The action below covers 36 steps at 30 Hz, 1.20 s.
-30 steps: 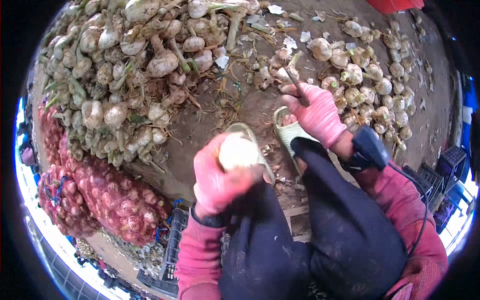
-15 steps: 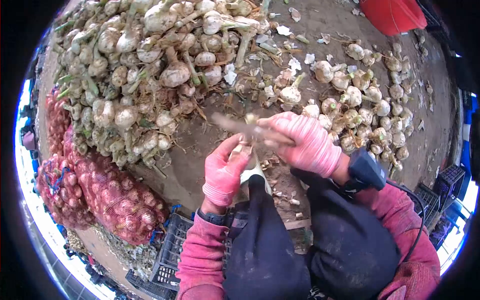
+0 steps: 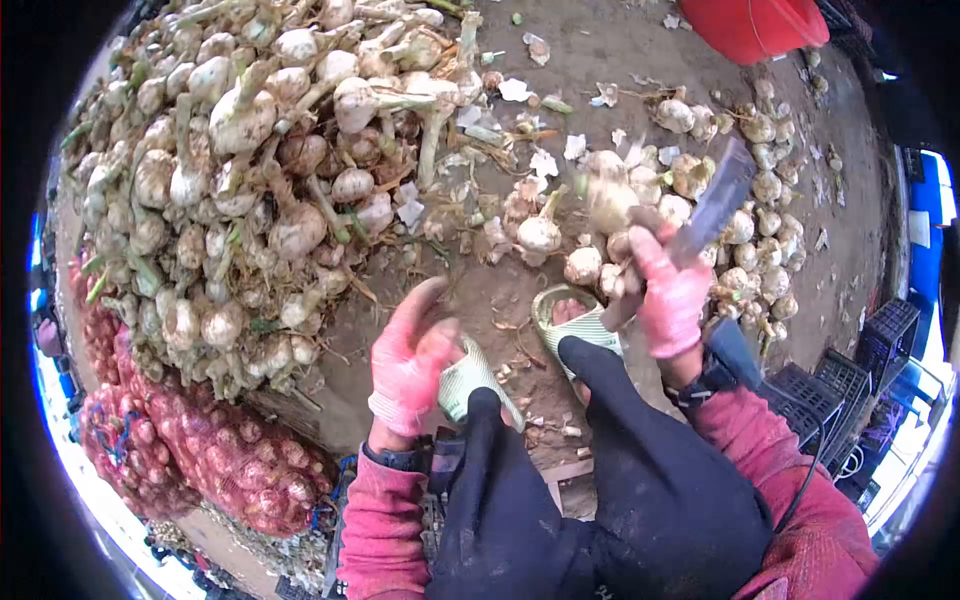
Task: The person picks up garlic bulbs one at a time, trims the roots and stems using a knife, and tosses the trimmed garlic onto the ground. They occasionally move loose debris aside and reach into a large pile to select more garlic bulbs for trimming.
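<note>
My right hand (image 3: 668, 295), in a pink-and-white glove, is wrapped round a knife (image 3: 716, 197). The blade slants up and away to the right above the trimmed garlic bulbs. Just beyond those fingers a garlic bulb (image 3: 608, 198) is smeared by motion; whether the hand touches it I cannot tell. My left hand (image 3: 412, 358), gloved the same way, is over the ground by my left slipper (image 3: 470, 385). Its thumb and fingers are apart, and nothing shows between them. A bulb with a short stem (image 3: 540, 235) lies on the ground between the two heaps.
A large heap of garlic with stems (image 3: 240, 190) rises at the left. Below it lie red mesh sacks (image 3: 235, 440) full of bulbs. Trimmed bulbs (image 3: 765, 245) spread out at the right. A red bucket (image 3: 760, 30) stands at the far right, black crates (image 3: 800, 395) nearer.
My hands have parted from their meeting point in the middle. The right went right and lifted the knife blade; the left moved left and opened. A blurred bulb now shows over the trimmed garlic.
</note>
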{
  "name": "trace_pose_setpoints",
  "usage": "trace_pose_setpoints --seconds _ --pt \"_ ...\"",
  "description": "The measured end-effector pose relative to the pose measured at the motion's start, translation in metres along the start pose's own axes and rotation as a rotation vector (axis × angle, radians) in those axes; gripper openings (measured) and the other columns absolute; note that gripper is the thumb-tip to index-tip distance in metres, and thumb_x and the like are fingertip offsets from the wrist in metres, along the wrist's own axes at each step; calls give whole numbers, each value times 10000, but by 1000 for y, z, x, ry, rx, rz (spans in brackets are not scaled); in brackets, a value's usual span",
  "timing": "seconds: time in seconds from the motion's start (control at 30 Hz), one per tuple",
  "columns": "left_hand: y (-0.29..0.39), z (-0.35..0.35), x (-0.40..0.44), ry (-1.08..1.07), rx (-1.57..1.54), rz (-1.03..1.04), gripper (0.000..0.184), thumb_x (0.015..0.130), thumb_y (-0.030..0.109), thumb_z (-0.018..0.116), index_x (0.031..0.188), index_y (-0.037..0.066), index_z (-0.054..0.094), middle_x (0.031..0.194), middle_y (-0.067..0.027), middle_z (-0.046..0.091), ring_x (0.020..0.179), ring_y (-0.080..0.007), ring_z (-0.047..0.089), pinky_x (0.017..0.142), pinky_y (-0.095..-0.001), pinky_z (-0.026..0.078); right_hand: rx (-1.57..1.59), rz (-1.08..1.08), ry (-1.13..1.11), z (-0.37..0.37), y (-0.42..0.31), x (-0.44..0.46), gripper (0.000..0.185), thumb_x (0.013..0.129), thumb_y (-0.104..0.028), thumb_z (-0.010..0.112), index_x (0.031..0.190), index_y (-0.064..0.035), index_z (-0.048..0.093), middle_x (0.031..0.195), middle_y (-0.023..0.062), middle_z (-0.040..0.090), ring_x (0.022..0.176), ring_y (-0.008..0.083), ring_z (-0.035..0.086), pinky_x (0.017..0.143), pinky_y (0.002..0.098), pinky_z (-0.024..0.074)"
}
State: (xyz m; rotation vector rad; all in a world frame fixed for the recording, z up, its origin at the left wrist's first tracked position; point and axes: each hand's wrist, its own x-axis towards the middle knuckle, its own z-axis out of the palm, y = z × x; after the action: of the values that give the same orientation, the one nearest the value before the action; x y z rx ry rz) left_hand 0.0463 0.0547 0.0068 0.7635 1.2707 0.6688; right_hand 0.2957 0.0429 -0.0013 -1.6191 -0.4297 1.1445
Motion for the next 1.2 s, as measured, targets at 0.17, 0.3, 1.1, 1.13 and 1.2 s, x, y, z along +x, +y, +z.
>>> trace_pose_setpoints --seconds 0.17,0.3,1.1,1.13,1.2 --pt "-41 -46 19 157 265 -39 406 837 109 591 1202 -36 488 1130 -125 570 1004 -180 548 883 -285 426 -470 5 -630 54 29 1 311 786 -179 663 1056 -35 606 901 132 658 841 173 622 749 307 483" --pt "-29 -65 32 369 299 88 408 831 100 593 1198 -43 486 1160 -123 557 1044 -170 529 909 -288 410 -900 -179 -550 80 89 43 290 765 -234 607 989 -52 630 817 158 646 734 257 621 667 366 478" --pt "61 -38 21 -51 -116 22 620 661 185 702 1178 -77 481 1020 -104 605 940 -182 575 850 -299 452 -669 -200 -872 64 -46 12 347 801 -264 627 1089 -74 594 906 168 631 820 276 632 700 335 492" --pt "49 -29 20 -71 -212 -4 634 672 189 692 1203 -66 459 1015 -98 603 921 -178 575 826 -291 459 -685 -289 -902 66 -44 5 340 798 -255 621 1079 -68 586 905 181 620 834 318 611 700 365 488" --pt "37 -12 18 -139 -207 -120 674 690 171 679 1267 -30 396 1068 -91 574 914 -163 560 775 -274 465 -736 -449 -924 67 -32 -1 307 785 -231 613 1022 -42 561 859 194 603 830 377 575 690 425 474"
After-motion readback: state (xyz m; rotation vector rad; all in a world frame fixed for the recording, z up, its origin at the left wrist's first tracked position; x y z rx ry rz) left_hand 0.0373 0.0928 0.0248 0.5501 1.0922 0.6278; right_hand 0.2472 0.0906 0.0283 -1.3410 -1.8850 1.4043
